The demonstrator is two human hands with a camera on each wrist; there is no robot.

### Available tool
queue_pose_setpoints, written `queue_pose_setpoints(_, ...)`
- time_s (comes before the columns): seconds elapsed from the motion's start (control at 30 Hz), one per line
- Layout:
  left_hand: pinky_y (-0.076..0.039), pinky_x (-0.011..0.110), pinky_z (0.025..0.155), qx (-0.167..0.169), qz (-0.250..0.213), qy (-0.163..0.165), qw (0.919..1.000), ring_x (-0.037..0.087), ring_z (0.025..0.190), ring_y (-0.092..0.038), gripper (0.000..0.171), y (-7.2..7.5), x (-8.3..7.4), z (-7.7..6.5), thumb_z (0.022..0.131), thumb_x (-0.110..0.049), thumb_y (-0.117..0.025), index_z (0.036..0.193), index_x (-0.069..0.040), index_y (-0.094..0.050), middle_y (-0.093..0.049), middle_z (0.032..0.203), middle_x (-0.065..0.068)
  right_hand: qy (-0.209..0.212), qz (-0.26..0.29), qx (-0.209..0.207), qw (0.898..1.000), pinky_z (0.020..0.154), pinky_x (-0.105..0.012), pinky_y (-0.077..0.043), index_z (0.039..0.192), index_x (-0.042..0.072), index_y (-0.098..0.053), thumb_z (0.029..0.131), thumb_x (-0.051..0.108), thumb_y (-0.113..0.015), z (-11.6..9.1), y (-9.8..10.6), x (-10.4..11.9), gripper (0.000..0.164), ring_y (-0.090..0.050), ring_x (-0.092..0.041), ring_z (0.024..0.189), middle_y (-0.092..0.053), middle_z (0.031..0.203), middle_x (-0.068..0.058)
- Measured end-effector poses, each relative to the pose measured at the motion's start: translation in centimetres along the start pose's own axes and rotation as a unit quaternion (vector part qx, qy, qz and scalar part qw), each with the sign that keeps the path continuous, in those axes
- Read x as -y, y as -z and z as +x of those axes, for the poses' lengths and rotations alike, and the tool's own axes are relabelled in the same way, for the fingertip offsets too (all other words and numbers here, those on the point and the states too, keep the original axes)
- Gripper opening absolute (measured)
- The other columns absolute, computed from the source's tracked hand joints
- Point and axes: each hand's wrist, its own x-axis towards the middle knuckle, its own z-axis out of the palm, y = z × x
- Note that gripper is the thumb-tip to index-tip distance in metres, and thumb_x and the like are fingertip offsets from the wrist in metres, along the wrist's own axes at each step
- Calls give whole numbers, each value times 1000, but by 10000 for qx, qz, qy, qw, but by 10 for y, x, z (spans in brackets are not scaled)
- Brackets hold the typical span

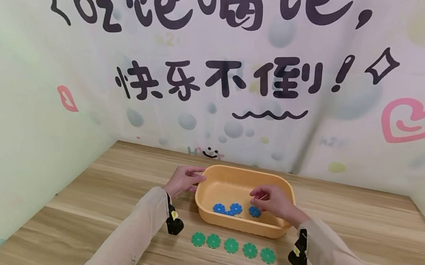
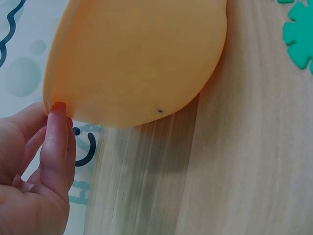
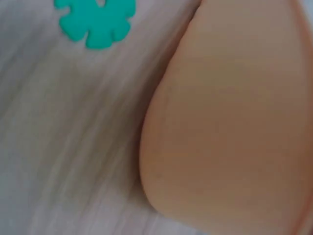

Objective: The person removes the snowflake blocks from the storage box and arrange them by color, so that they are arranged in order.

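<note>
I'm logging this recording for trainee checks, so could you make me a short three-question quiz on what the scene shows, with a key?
1. How many green discs lie in the row on the near side of the orange basin?
2. True or false: the right hand is at the basin, close to the blue discs in it.
3. What is the left hand holding?
A) a green disc
B) the orange basin
C) a blue disc

Key: 1. Five. 2. True. 3. B, the orange basin, at its left end.
</note>
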Motion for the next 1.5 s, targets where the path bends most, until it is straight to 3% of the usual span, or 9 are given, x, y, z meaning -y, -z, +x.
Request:
queue_pose_setpoints(0.23, -53, 26, 61, 38, -49, -19, 10000, 24, 80, -62, 36, 2, 0, 0, 81, -12, -64, 116, -7, -59, -60, 93, 11, -558, -317, 194, 9978, 64, -27, -50, 97, -5, -59, 81, 8, -63, 7, -4, -4, 21, -54, -17, 75, -58, 84, -6)
queue_pose_setpoints(0.47, -53, 26, 59, 69, -107, -66, 9999, 23, 78, -62, 36, 1, -1, -2, 81, -11, -64, 116, -7, -59, -60, 91, 11, -475, -683, 528, 9951, 72, -31, -48, 97, -6, -60, 75, 9, -70, 11, -6, -11, 28, -53, -17, 77, -59, 85, -7)
queue_pose_setpoints(0.93, -53, 26, 60, 33, -39, -7, 10000, 22, 77, -63, 37, 0, -1, -1, 81, -12, -65, 117, -8, -58, -61, 93, 11, -644, -641, 1012, 9907, 70, -28, -45, 92, -6, -59, 70, 0, -72, 10, -4, -10, 26, -46, -15, 73, -56, 81, -8)
queue_pose_setpoints(1.17, -52, 25, 58, 26, -40, -12, 10000, 21, 75, -63, 37, 0, 0, 0, 81, -11, -65, 117, -8, -58, -61, 92, 11, -861, -714, 1003, 9886, 67, -26, -45, 86, -2, -59, 70, -1, -71, 11, -4, -8, 20, -47, -15, 71, -55, 77, -6)
queue_pose_setpoints(1.5, -53, 26, 60, 44, -85, 22, 10000, 22, 78, -63, 37, 0, -1, -1, 81, -10, -65, 117, -7, -58, -60, 93, 11, -787, -974, 957, 9875, 63, -26, -45, 85, 0, -50, 72, -5, -67, 8, 0, -3, 22, -47, -18, 71, -52, 78, -8)
